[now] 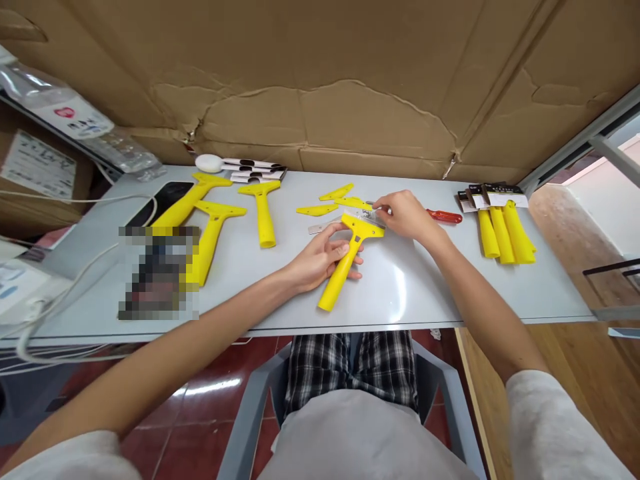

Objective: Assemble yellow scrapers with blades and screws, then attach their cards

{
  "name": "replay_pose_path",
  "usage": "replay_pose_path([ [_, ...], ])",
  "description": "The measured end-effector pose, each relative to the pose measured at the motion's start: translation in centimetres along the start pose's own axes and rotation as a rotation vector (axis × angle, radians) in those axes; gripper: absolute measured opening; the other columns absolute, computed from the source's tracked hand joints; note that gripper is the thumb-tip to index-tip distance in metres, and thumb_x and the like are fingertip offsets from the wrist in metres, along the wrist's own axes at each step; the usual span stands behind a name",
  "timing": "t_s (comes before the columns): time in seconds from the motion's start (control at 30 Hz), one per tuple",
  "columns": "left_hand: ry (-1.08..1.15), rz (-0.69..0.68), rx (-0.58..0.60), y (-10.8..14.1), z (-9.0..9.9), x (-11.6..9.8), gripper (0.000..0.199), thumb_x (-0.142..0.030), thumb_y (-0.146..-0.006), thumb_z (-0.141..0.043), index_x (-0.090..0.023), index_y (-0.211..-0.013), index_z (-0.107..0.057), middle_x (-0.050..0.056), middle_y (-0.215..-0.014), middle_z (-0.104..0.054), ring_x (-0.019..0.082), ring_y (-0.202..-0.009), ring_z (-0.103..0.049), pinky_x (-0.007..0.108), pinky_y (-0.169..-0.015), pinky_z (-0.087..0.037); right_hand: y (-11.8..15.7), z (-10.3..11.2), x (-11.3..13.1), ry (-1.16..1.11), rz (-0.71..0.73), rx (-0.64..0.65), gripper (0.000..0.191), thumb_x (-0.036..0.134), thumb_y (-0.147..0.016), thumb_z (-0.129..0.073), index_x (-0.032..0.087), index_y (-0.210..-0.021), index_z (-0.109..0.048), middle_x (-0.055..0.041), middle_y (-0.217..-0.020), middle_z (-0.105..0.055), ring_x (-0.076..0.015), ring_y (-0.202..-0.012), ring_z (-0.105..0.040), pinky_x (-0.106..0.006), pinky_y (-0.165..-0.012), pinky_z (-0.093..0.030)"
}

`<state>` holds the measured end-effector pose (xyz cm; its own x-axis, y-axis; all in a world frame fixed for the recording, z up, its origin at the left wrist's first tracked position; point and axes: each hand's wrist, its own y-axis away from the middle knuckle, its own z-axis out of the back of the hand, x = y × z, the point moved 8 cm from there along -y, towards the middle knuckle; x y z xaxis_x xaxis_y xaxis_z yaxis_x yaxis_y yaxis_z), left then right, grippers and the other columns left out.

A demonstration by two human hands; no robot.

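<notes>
A yellow scraper [338, 277] is held at its neck by my left hand [320, 259], tilted with its wide head away from me. Just beyond that head, the bent fingers of my right hand [407, 213] are pinched together beside small metal pieces [369, 214], probably screws. What the fingertips hold is too small to make out. Loose yellow cover plates [317, 210] lie behind the scraper. A thin metal blade [316, 229] pokes out left of my left hand. To the right, a screwdriver with a red handle [445, 217] rests on the table, partly behind my right hand.
Other yellow scraper handles [264, 213] lie at the left, near white-and-black packages [255, 167] and a white round-ended object [209, 163]. Carded yellow scrapers [505, 233] sit at the right. A plastic bottle [80, 120] and white cables [75, 287] crowd the left edge. Cardboard [320, 67] stands behind.
</notes>
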<state>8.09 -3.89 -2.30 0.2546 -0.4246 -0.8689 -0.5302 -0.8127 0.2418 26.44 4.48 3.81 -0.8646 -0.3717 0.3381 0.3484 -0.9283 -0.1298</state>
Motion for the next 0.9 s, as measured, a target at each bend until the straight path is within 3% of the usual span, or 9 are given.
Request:
replay_pose_path([
  [0.13,0.036,-0.011,0.004,0.2,0.0,0.1,0.057,-0.026,-0.099,-0.080,-0.025,-0.145,-0.047,0.012,-0.119,-0.073,0.025,-0.097,-0.078,0.051,-0.083,-0.073,-0.9,-1.4,0.3,0.041,-0.018,0.022,0.033,0.025,-0.105,-0.059,0.024,-0.125,-0.085,-0.0109,-0.113,-0.085,-0.0287,-0.105,-0.074,-0.041,-0.101,-0.052],
  [0.33,0.089,0.017,-0.035,0.5,0.1,-0.1,0.051,-0.023,-0.101,-0.076,-0.026,-0.145,-0.050,0.010,-0.118,-0.073,0.023,-0.096,-0.077,0.050,-0.083,-0.073,-1.1,-2.1,0.2,0.101,-0.022,0.044,0.033,0.021,-0.102,-0.061,0.026,-0.123,-0.086,-0.0097,-0.115,-0.083,-0.0300,-0.102,-0.075,-0.041,-0.087,-0.055],
  [0.67,0.084,0.040,-0.059,1.1,0.6,0.1,0.049,-0.021,-0.101,-0.075,-0.024,-0.144,-0.054,0.012,-0.118,-0.074,0.023,-0.091,-0.076,0.044,-0.076,-0.073,-0.4,-1.2,1.0,0.125,-0.039,0.009,0.025,0.019,-0.102,-0.059,0.022,-0.102,-0.084,-0.0100,-0.112,-0.081,-0.0285,-0.098,-0.072,-0.038,-0.078,-0.049],
  [0.8,0.057,0.038,-0.086,1.2,0.5,0.0,0.046,-0.020,-0.102,-0.073,-0.024,-0.143,-0.053,0.011,-0.117,-0.073,0.023,-0.092,-0.076,0.046,-0.077,-0.073,0.6,0.3,2.8,0.005,0.069,-0.119,0.024,0.021,-0.105,-0.057,0.022,-0.106,-0.080,-0.0089,-0.112,-0.080,-0.0255,-0.096,-0.070,-0.038,-0.081,-0.049],
  [0.9,0.053,0.041,-0.073,1.2,0.4,0.0,0.045,-0.022,-0.101,-0.074,-0.025,-0.142,-0.054,0.010,-0.115,-0.073,0.024,-0.094,-0.078,0.047,-0.079,-0.074,1.2,0.2,4.7,-0.135,0.187,-0.152,0.020,0.023,-0.106,-0.058,0.022,-0.106,-0.078,-0.0077,-0.108,-0.079,-0.0222,-0.091,-0.068,-0.036,-0.083,-0.050],
])
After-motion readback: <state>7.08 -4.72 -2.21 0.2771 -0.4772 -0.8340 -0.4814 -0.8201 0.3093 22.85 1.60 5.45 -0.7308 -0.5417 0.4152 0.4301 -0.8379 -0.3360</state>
